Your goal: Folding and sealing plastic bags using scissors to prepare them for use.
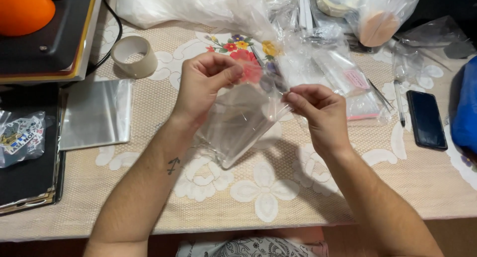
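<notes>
Both forearms angle inward over the beige lace-patterned tablecloth (pixel 298 187). Left hand (pixel 201 85) and right hand (pixel 320 110) each pinch a top corner of the small clear plastic bag (pixel 238 125), thumb against fingers, holding it tilted above the cloth. Left of the bag: roll of beige tape (pixel 133 55), flat stack of clear sleeves (pixel 97 113). Right of it: black phone (pixel 426 119), slim pen (pixel 399 103).

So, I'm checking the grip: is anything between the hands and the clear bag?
Nothing visible. The left hand and the right hand both pinch the top edge of the clear plastic bag directly, above the lace tablecloth.
</notes>
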